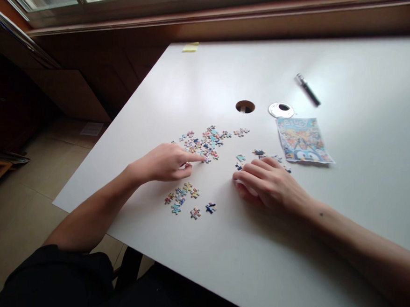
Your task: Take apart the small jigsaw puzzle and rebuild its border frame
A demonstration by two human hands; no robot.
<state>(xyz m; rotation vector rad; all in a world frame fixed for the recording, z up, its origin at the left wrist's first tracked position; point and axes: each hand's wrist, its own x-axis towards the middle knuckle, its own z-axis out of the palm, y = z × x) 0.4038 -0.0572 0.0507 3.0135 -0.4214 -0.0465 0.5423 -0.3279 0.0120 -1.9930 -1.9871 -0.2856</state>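
Observation:
My left hand reaches over a loose heap of jigsaw pieces. Its index finger is stretched out, with the tip at a puzzle piece on the heap's near edge; the thumb and other fingers are curled below, and nothing shows in its grip. Palm down, my right hand rests on the table with loosely bent fingers apart from the thumb, and I see nothing held there. It partly covers a smaller group of pieces, including a teal piece and a dark piece.
Nearer me lie a cluster of pieces and a dark-blue piece. A picture sheet is at the right, a black marker beyond it. The white table has a round hole and a metal ring.

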